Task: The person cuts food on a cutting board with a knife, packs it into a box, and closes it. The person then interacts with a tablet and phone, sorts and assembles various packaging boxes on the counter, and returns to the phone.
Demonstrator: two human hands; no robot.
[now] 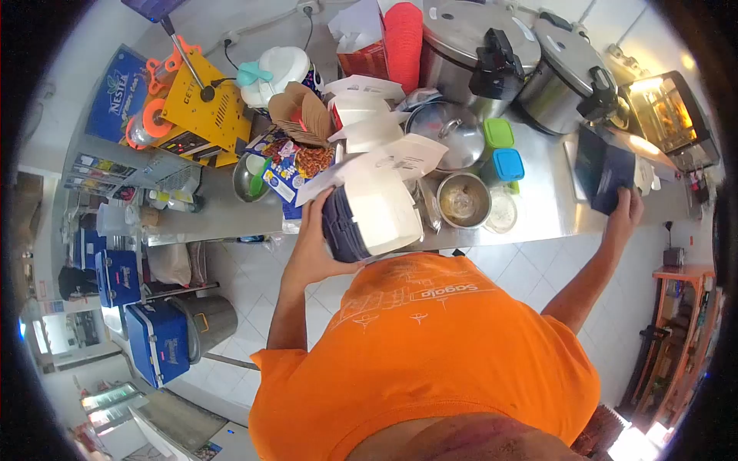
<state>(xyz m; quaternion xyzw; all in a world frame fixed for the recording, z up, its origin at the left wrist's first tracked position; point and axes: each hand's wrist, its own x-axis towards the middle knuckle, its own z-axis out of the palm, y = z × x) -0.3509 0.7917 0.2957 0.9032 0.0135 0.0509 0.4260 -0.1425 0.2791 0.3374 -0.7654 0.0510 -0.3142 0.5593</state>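
Nested boxes (375,215) in left grip (312,247)

The fingertips of your left hand (307,249) are hidden behind the nested boxes (344,224), which are packed too tightly to count. Part of your right hand (629,210) is covered by the dark carton (605,173), whose inside is not visible to you. The contents of the small steel pot (466,224) are too unclear to name. Glare blurs the inside of the lit oven (695,157). The top edge cuts off the screen (152,8) at upper left. Fine print on your orange shirt (430,361) is too small to read.
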